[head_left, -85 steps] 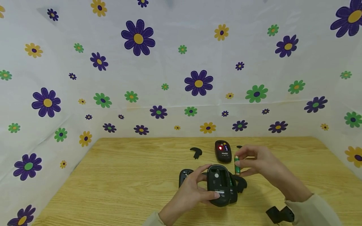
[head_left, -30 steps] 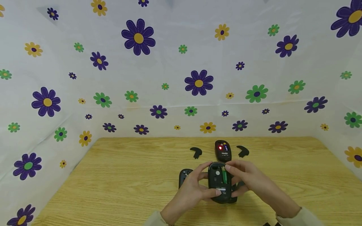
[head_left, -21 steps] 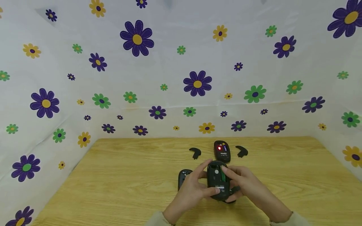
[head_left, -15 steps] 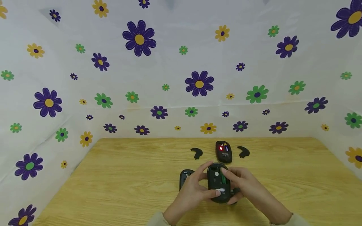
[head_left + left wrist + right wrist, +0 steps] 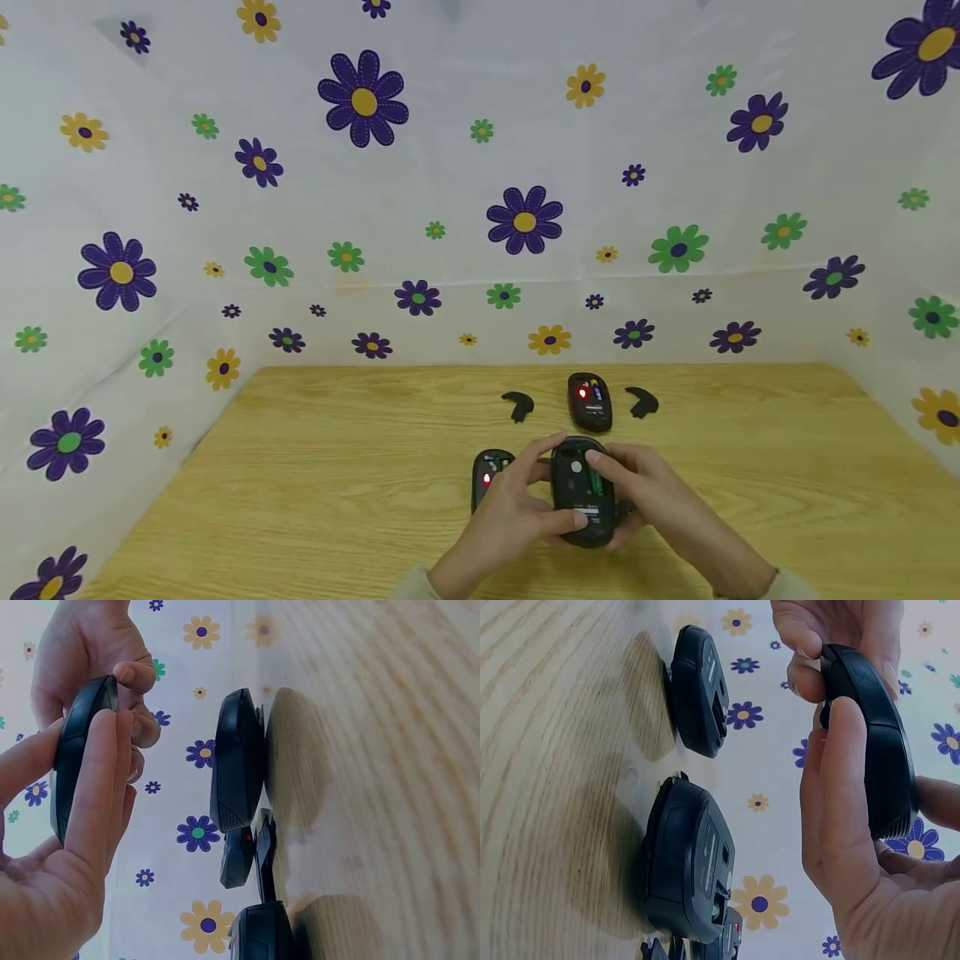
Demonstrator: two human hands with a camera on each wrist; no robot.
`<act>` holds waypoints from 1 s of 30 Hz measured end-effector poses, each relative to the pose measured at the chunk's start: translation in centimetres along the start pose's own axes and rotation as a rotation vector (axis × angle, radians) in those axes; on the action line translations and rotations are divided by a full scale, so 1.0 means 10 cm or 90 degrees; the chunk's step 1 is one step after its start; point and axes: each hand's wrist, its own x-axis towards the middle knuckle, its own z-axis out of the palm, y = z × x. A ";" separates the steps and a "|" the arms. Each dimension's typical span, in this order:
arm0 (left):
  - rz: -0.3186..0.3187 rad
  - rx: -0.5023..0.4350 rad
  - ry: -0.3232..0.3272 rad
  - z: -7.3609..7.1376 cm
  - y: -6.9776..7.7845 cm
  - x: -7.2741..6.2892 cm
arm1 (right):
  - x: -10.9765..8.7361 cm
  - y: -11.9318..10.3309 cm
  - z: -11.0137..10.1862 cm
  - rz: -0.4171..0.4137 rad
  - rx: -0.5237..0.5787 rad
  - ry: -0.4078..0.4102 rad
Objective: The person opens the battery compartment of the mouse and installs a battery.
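Observation:
A black computer mouse (image 5: pixel 577 500) is held bottom side up above the table in the head view. My left hand (image 5: pixel 513 508) grips its left side, thumb across the underside near the label. My right hand (image 5: pixel 656 487) holds the right edge, with its fingers behind the mouse. Its thumb presses the upper end of a green battery (image 5: pixel 597 483) lying in the slot. The thumb hides that end of the battery. Both wrist views show the mouse (image 5: pixel 881 735) from the side, clear of the table, with fingers around it.
Another upturned mouse (image 5: pixel 590 417) with a red light lies behind. One more lit mouse (image 5: pixel 482 483) is partly covered by my left hand. Two black battery covers (image 5: pixel 519 406) lie at the back. The right wrist view shows a nearer mouse (image 5: pixel 679 862) on the wooden table.
The green battery has gone from my right fingers into the slot of the held mouse. My right hand moved left onto the mouse. A red light now shows on the left mouse.

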 end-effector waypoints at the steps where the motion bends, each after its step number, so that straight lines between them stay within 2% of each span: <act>1: 0.000 0.000 0.001 0.00 0.01 -0.01 | 0.00 0.00 0.01 -0.003 -0.002 0.001; 11: 0.010 0.020 -0.002 0.01 0.02 -0.02 | -0.01 0.05 0.04 -0.011 -0.019 0.018; 17: 0.020 0.042 -0.006 0.01 0.02 -0.01 | 0.00 0.04 0.04 -0.023 -0.024 0.007; 26: -0.009 -0.006 -0.007 -0.04 0.01 0.02 | 0.01 0.04 0.02 -0.028 -0.009 -0.014; 30: -0.011 -0.015 -0.015 -0.08 0.02 0.04 | 0.02 0.04 0.02 -0.027 0.009 -0.020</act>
